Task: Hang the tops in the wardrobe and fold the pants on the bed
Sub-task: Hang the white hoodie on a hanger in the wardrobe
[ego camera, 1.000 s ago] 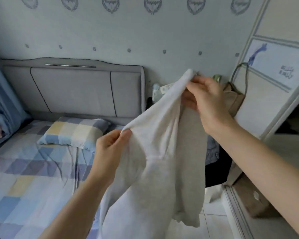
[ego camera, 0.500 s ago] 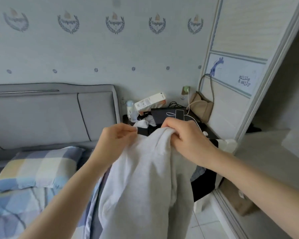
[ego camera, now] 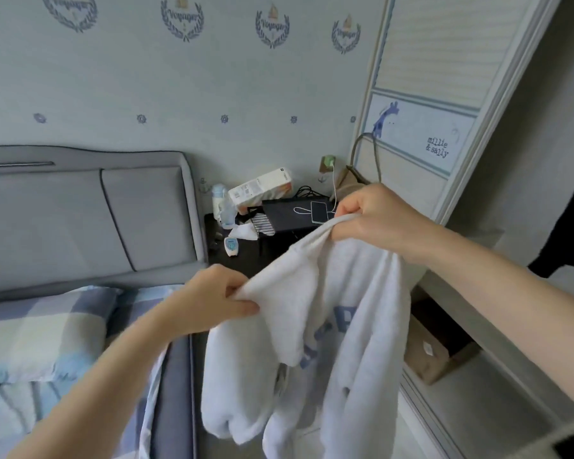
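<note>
1. Both hands grip one pale grey sweatshirt by its upper edge: the left hand pinches a bunched corner between thumb and curled fingers, low and toward the bed, while the right hand clutches a gathered fold higher up, toward the wardrobe.

2. Left side: the bed, with a checked pillow and matching sheet, shows no pants, folded or otherwise, in the part that is in view. Whether that half of the task has been started cannot be told.

3. Middle: the sweatshirt hangs in the air between bed and wardrobe, in front of the cluttered dark nightstand, its body and sleeves drooping toward the floor. Blue lettering shows on the hanging body of the garment. No hanger is visible in or near it.

4. Right side: the wardrobe stands with its sliding door pushed aside, and a dark garment shows at the frame's edge inside, though how it is hung is hidden. A cardboard box sits low in the opening.

5. Judgement: this top looks to be in mid-handling, being straightened by its upper edge. It has yet to be put on a hanger and placed on the rail, so the hanging step for this piece is not yet done, and the pants remain unaccounted for.
</note>
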Available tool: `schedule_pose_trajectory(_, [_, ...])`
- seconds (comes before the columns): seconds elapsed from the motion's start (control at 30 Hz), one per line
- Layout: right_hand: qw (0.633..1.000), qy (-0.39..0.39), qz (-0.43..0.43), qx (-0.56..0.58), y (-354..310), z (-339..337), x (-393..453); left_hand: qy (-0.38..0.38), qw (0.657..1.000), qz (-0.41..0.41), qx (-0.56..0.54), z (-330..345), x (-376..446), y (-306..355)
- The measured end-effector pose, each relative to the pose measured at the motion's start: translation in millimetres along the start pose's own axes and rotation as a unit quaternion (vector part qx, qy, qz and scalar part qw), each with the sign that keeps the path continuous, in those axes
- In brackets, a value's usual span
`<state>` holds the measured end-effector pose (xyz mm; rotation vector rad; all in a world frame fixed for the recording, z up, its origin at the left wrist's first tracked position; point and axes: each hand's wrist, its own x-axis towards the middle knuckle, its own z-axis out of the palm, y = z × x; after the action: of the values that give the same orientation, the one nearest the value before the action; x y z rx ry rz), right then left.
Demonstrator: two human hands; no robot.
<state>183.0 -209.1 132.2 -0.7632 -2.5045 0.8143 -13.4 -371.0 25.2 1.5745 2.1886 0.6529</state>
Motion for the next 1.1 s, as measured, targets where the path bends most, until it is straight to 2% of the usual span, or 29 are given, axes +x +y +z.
schedule_pose_trajectory(0.13, [0.993, -0.109, 0.038, 0.004, 17.4, -5.8, -6.9, -0.006, 0.998, 0.039, -0.038, -43.7, 19.0, -7.3])
schedule_pose_trajectory(0.27, [0.988, -0.141, 0.061, 0.013, 30.3, -13.1, -21.4, -0.004, 0.995, 0.092, -0.046, -66.8, 47.1, 13.2])
schedule_pose_trajectory(0.37, [0.964, -0.162, 0.104, 0.185, 39.3, -12.8, -32.0, 0.078, 0.987, 0.121, -0.069, -53.4, 76.0, 33.5])
schedule_pose_trajectory(0.47, [0.901, -0.082, 0.152, 0.398, 44.8, -8.2, -41.1, 0.162, 0.97, 0.184, 0.008, -13.1, 105.1, 42.0])
schedule_pose_trajectory(0.57, [0.838, 0.067, 0.182, 0.511, 56.4, -14.7, -49.0, 0.174, 0.978, 0.113, 0.014, 28.4, 114.8, 41.5])
schedule_pose_trajectory(0.67, [0.786, 0.133, 0.204, 0.568, 69.6, -27.6, -56.4, 0.162, 0.986, 0.01, -0.036, 54.0, 112.9, 33.9])
schedule_pose_trajectory(0.73, [0.76, 0.159, 0.209, 0.595, 75.6, -34.2, -61.1, 0.075, 0.996, -0.039, -0.003, 62.2, 113.5, 32.7])
schedule_pose_trajectory(0.8, [0.741, 0.177, 0.203, 0.615, 81.5, -39.5, -64.5, -0.074, 0.994, -0.076, 0.007, 69.2, 115.8, 36.1])
schedule_pose_trajectory(0.83, [0.736, 0.179, 0.197, 0.622, 83.9, -42.6, -65.7, -0.144, 0.983, -0.108, -0.046, 74.5, 115.3, 41.5])
schedule_pose_trajectory(0.9, [0.738, 0.172, 0.188, 0.625, 86.7, -48.8, -65.9, -0.266, 0.928, -0.186, -0.185, 87.9, 112.1, 52.9])
schedule_pose_trajectory(0.93, [0.744, 0.166, 0.182, 0.621, 87.0, -51.7, -65.5, -0.301, 0.904, -0.204, -0.226, 95.9, 113.4, 55.1])
schedule_pose_trajectory(1.0, [0.766, 0.154, 0.17, 0.601, 89.4, -60.6, -65.3, -0.281, 0.884, -0.233, -0.292, 112.4, 121.6, 64.3])
schedule_pose_trajectory(1.03, [0.776, 0.15, 0.162, 0.59, 91.4, -66.4, -65.7, -0.236, 0.895, -0.238, -0.294, 119.1, 128.1, 69.0])
schedule_pose_trajectory(1.1, [0.793, 0.147, 0.151, 0.571, 98.9, -77.5, -67.6, -0.099, 0.949, -0.196, -0.225, 128.2, 144.4, 79.2])
